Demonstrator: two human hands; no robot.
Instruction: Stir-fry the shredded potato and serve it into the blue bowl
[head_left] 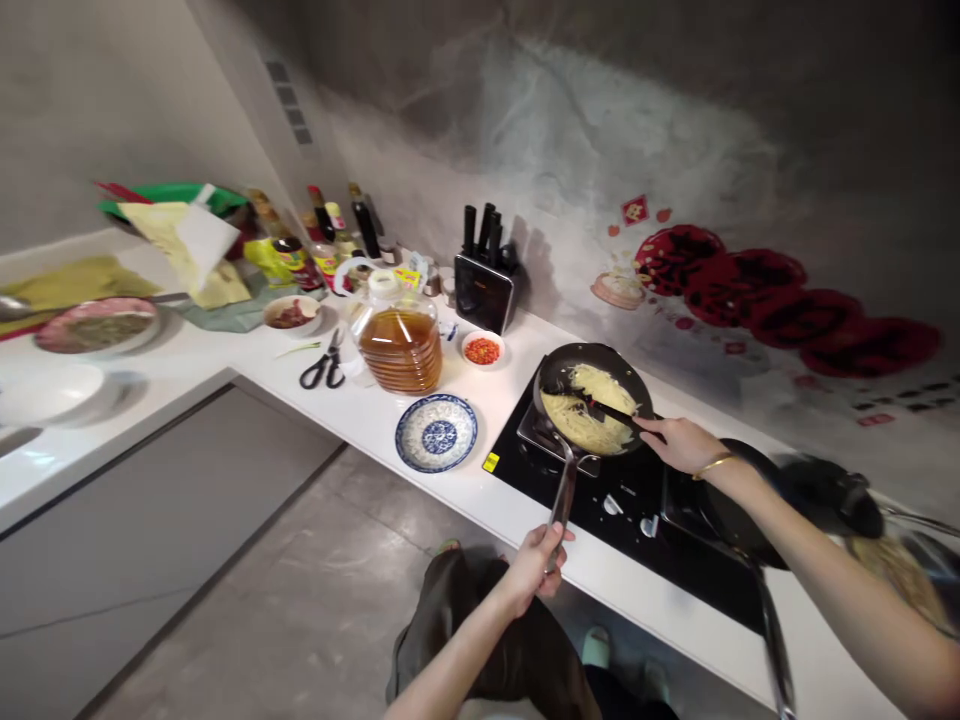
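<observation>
My left hand (541, 560) is closed around the end of the metal handle of a dark frying pan (551, 375) that sits on the black hob (630, 500). Pale shredded food (592, 410) fills the pan. My right hand (679, 440) grips a dark spatula (611, 410) whose blade lies in the food. A gold bangle is on my right wrist.
A blue-patterned plate (436, 432) lies left of the hob near the counter's front edge. Behind it stand a jug of oil (400, 345), a small dish of red chilli (482, 350), scissors (324, 368) and a knife block (486, 280). A second black pan (742, 520) sits at right.
</observation>
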